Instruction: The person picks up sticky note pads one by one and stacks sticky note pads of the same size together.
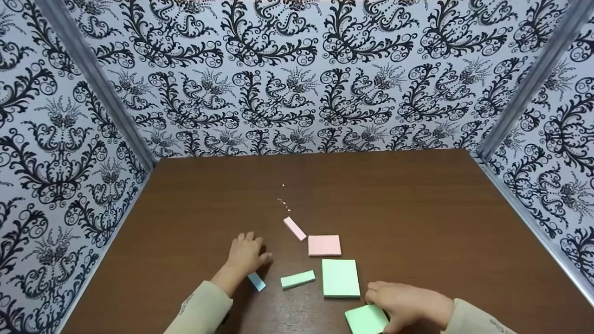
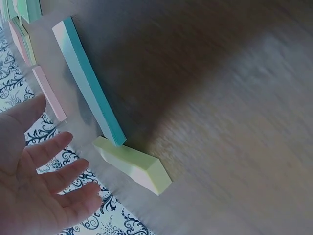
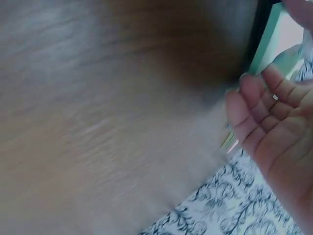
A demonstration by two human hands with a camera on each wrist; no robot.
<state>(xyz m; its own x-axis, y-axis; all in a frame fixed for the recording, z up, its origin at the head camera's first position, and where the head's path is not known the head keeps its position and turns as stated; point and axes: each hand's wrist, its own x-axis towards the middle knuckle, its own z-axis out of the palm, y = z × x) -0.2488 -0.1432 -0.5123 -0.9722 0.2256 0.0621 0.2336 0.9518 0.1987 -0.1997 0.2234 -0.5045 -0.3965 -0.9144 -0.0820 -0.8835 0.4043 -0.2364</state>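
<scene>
At the near right, my right hand [image 1: 403, 300] grips the edge of a small green sticky note pad [image 1: 363, 319], which looks slightly turned. The right wrist view shows the fingers curled at the green pad's edge [image 3: 264, 46], partly out of frame. My left hand [image 1: 245, 255] hovers with loose, spread fingers and holds nothing. Beneath it lies a blue strip pad [image 1: 257, 282], half hidden by the hand in the head view. In the left wrist view the blue strip's end meets a yellow strip pad [image 2: 134, 164], which the hand hides in the head view.
A larger light green pad [image 1: 341, 278] lies beside the right fingertips. Left of it is a pale green strip pad [image 1: 298, 279]; behind are a pink pad [image 1: 324, 245] and a pink strip pad [image 1: 295, 228]. Patterned walls [image 1: 297, 93] bound the brown table [image 1: 417, 208].
</scene>
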